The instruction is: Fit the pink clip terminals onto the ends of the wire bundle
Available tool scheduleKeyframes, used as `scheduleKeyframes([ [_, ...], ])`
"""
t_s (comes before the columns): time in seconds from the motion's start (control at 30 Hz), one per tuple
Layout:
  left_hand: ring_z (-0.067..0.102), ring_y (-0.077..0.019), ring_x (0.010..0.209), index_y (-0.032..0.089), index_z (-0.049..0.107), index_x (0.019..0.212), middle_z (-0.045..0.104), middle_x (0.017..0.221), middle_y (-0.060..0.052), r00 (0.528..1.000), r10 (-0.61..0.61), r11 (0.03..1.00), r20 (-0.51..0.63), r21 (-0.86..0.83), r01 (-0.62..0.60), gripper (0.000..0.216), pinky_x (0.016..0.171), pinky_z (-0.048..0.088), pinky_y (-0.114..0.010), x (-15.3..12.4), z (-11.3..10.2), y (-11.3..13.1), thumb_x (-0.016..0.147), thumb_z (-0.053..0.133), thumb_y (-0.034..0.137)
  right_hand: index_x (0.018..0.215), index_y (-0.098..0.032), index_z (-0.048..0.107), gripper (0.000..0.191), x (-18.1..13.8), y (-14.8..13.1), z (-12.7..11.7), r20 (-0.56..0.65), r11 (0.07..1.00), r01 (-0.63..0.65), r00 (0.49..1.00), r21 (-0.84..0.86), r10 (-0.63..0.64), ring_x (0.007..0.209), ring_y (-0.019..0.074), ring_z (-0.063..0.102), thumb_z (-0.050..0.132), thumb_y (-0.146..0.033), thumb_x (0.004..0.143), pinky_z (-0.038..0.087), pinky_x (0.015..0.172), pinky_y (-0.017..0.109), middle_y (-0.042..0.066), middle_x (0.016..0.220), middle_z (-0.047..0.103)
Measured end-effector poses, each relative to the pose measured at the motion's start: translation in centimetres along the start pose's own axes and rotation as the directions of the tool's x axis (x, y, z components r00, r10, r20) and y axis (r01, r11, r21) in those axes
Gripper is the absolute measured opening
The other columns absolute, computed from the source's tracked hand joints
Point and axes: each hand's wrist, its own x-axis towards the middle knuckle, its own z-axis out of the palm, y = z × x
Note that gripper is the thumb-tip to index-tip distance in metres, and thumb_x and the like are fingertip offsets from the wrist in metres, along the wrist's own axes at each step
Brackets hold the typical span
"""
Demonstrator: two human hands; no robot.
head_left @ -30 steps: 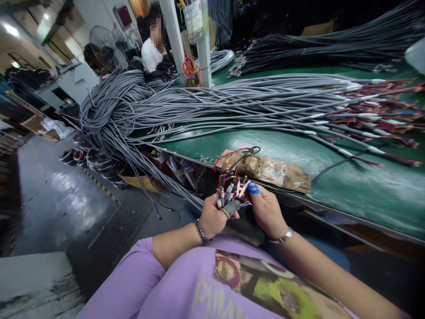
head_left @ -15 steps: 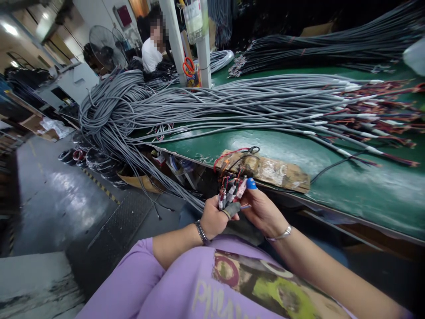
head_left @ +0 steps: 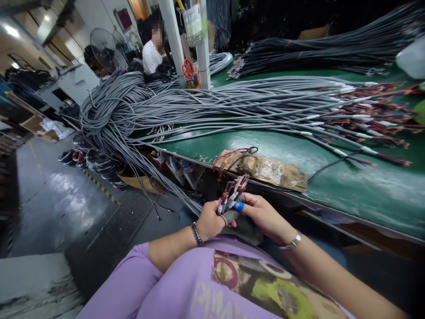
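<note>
Both hands work together over the lap, just short of the green tabletop (head_left: pixel 352 195) edge, with twelve o'clock taken as straight up the view. Left hand (head_left: pixel 211 220) is wrapped round a bundle of cable ends (head_left: pixel 229 201), its grey-covered thumb across the front. Right hand (head_left: pixel 265 217) comes in from four o'clock, the blue-covered thumb touching the bundle's right side; its fingers are partly hidden, so I cannot tell whether they pinch a cable.

What matters most, I judge, is the bundle's lean: its long axis runs up out of the left fist to one o'clock, coloured wire tips outermost. The left hand is nearer its base, while the right lies alongside at about four o'clock from its middle. Grey cables (head_left: pixel 172 186) stretch from the left hand toward ten o'clock.

A wooden board (head_left: pixel 282 175) lies on the tabletop at one o'clock, nearer the right hand, with red and black leads at its left end. Farther off at two o'clock fan the frayed wire ends (head_left: pixel 375 117) of the spread cables.
</note>
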Motion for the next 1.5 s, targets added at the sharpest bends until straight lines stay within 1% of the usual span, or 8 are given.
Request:
scheduleKeyframes([
  [0.13,0.054,-0.0117,0.048,0.012,0.062,0.065,0.06,0.051,-0.003,0.995,-0.043,0.998,0.088,0.04,0.04,0.036,0.05,0.045,-0.023,0.2,-0.3,0.0,0.065,0.075,0.046,0.08,-0.018,0.067,0.035,-0.3,-0.2,0.0,0.006,0.998,0.013,1.0,-0.054,-0.012,0.053,0.0164,0.057,0.071,-0.053,0.074,0.045,0.06,0.031,0.001,0.058,0.064],
  [0.4,0.056,-0.0124,0.049,0.013,0.06,0.064,0.062,0.053,-0.004,0.991,0.023,0.998,-0.13,-0.059,-0.031,0.044,0.053,0.049,-0.025,0.3,-0.3,-0.2,0.072,0.069,0.055,0.082,-0.018,0.066,0.042,-1.1,1.8,-1.5,-0.18,0.998,-0.064,0.982,0.006,0.064,0.062,0.0128,0.051,0.079,-0.053,0.063,0.045,0.061,0.028,0.002,0.072,0.061],
  [0.53,0.056,-0.0124,0.049,0.013,0.06,0.064,0.062,0.052,-0.004,0.993,0.024,0.998,-0.118,-0.056,-0.031,0.045,0.053,0.049,-0.025,0.3,-0.3,-0.3,0.069,0.071,0.056,0.073,-0.018,0.064,0.036,-1.1,2.3,-0.5,-0.275,0.998,0.03,0.961,-0.057,-0.044,0.059,0.0123,0.048,0.076,-0.052,0.068,0.041,0.058,0.027,0.0,0.066,0.059],
  [0.73,0.056,-0.0122,0.05,0.01,0.066,0.069,0.062,0.055,-0.005,0.997,0.055,0.997,0.052,-0.047,-0.053,0.049,0.054,0.048,-0.025,-0.2,-0.5,-0.1,0.065,0.073,0.059,0.083,-0.02,0.064,0.023,-0.3,2.7,0.2,-0.126,0.999,0.032,0.992,0.003,-0.031,0.057,0.0147,0.053,0.069,-0.042,0.079,0.039,0.059,0.029,0.0,0.062,0.062],
  [0.97,0.056,-0.0123,0.051,0.011,0.064,0.059,0.063,0.054,-0.006,0.993,0.057,0.994,-0.102,-0.091,-0.067,0.048,0.057,0.049,-0.026,-0.2,-0.7,-0.4,0.071,0.069,0.057,0.068,-0.019,0.063,0.028,-0.1,1.8,0.3,-0.236,1.0,0.028,0.971,0.012,-0.024,0.056,0.0133,0.046,0.075,-0.043,0.07,0.035,0.055,0.028,0.001,0.061,0.059],
  [1.13,0.057,-0.0123,0.052,0.011,0.065,0.061,0.064,0.056,-0.006,0.988,0.084,0.988,-0.132,-0.116,-0.099,0.043,0.057,0.048,-0.025,0.2,-0.8,-1.4,0.076,0.068,0.051,0.064,-0.017,0.063,0.03,-0.1,1.5,0.0,-0.269,0.999,-0.016,0.963,0.034,0.025,0.055,0.012,0.042,0.079,-0.043,0.064,0.033,0.053,0.027,0.0,0.06,0.056],
  [1.3,0.055,-0.0113,0.05,0.011,0.064,0.061,0.062,0.054,-0.004,0.987,0.06,0.988,-0.147,-0.13,-0.08,0.042,0.057,0.047,-0.025,0.2,-0.7,-1.2,0.073,0.07,0.051,0.065,-0.018,0.059,0.034,-0.2,1.9,-0.4,-0.202,0.99,-0.038,0.977,0.134,0.065,0.055,0.0107,0.042,0.077,-0.047,0.068,0.035,0.056,0.026,-0.002,0.059,0.051],
  [1.5,0.054,-0.0111,0.05,0.012,0.063,0.059,0.061,0.053,-0.004,0.994,0.061,0.994,-0.095,-0.087,-0.069,0.045,0.056,0.047,-0.024,0.1,-0.5,-0.3,0.071,0.069,0.055,0.077,-0.019,0.059,0.031,0.2,1.7,0.3,-0.092,0.995,-0.014,0.996,0.103,0.023,0.059,0.0148,0.051,0.068,-0.048,0.078,0.038,0.06,0.03,0.001,0.062,0.06],
])
